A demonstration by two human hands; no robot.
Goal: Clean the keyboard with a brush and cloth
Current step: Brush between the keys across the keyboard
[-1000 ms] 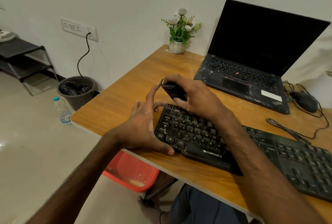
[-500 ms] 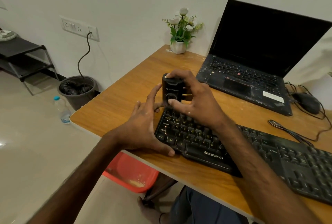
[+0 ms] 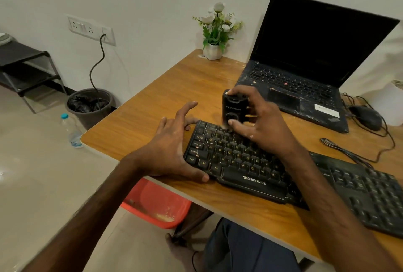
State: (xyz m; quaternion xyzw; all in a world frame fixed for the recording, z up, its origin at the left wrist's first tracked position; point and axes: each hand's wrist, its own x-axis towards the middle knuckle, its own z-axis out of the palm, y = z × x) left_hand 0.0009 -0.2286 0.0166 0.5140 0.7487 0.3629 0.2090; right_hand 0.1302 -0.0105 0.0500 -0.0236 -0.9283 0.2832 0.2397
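A black Zebronics keyboard [image 3: 250,162] lies along the front of the wooden desk [image 3: 152,119]. My right hand [image 3: 261,125] grips a small black block-shaped cleaning tool [image 3: 233,108], held upright over the keyboard's top-left keys; its lower end is blurred at the keys. My left hand [image 3: 172,149] rests at the keyboard's left end, thumb against its front corner and fingers spread along the side. No cloth is in view.
An open black laptop [image 3: 305,79] stands behind the keyboard, a mouse [image 3: 366,116] and tangled cable to its right. A small potted plant [image 3: 214,31] sits at the desk's back edge. On the floor: a bin [image 3: 91,108], a water bottle [image 3: 73,130], a red tub [image 3: 157,202].
My right hand turned the black tool from lying tilted to upright and shifted it slightly right over the top keys. The left hand stayed at the keyboard's left end.
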